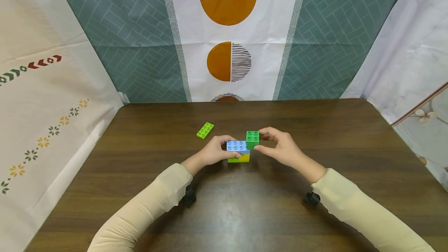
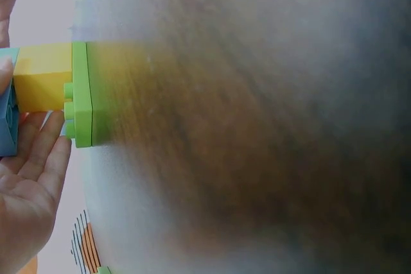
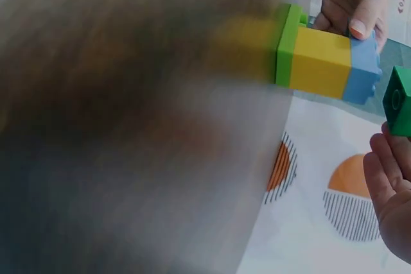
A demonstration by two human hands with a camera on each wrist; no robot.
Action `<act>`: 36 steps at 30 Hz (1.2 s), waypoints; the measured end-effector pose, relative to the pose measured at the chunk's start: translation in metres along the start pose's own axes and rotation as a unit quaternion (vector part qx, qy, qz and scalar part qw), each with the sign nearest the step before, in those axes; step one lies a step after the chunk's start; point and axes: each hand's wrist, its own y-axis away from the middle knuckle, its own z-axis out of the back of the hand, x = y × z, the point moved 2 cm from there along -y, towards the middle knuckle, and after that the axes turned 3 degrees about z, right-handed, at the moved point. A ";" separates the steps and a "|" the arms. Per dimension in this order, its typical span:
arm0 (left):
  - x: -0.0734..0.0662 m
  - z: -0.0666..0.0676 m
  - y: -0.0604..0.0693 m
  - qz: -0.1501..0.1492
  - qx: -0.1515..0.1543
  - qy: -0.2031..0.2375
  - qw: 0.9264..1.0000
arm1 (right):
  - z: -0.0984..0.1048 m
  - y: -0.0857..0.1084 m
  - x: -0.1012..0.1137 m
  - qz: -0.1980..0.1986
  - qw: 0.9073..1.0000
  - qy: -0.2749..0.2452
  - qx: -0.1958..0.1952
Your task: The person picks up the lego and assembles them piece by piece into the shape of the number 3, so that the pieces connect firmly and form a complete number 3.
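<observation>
Mid-frame on a brown counter (image 1: 224, 213), a person's left hand (image 1: 214, 151) pinches a blue brick (image 1: 237, 146) topping a yellow brick (image 2: 43, 75) and lime base (image 2: 82, 94); the right hand (image 1: 282, 150) pinches a green brick (image 1: 252, 139) just above. A lime plate (image 1: 205, 130) lies farther up and left.

Left hand (image 1: 213, 151) in a grip on the blue brick (image 1: 236, 146), right hand (image 1: 282, 147) in a pinch to its right.
</observation>
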 end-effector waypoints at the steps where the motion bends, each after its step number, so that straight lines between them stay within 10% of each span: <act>1: 0.000 0.000 0.000 -0.001 0.001 0.001 1.000 | -0.002 -0.001 0.000 0.003 1.000 -0.003 0.002; 36: -0.001 0.001 0.000 0.004 0.004 0.005 1.000 | -0.018 -0.014 -0.003 -0.008 0.998 -0.008 0.067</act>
